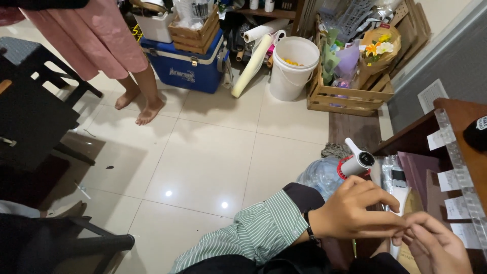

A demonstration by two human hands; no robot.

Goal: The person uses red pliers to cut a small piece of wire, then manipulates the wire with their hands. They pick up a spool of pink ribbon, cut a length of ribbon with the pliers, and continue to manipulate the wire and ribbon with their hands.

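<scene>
Now, lower right of frame: left hand (355,210) and right hand (436,246) fingers pinch together on sth tiny, can't tell what; it could slip & drop among clutter w/ white handheld fan (357,162) nearby.

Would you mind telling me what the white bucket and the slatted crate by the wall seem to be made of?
Bucket: likely plastic, smooth matte white with a thin rolled rim. Crate: looks like unfinished pale wood, with plank slats and visible gaps.

White paper labels (448,180) hang along the clear shelf rail (456,157) at right.
</scene>
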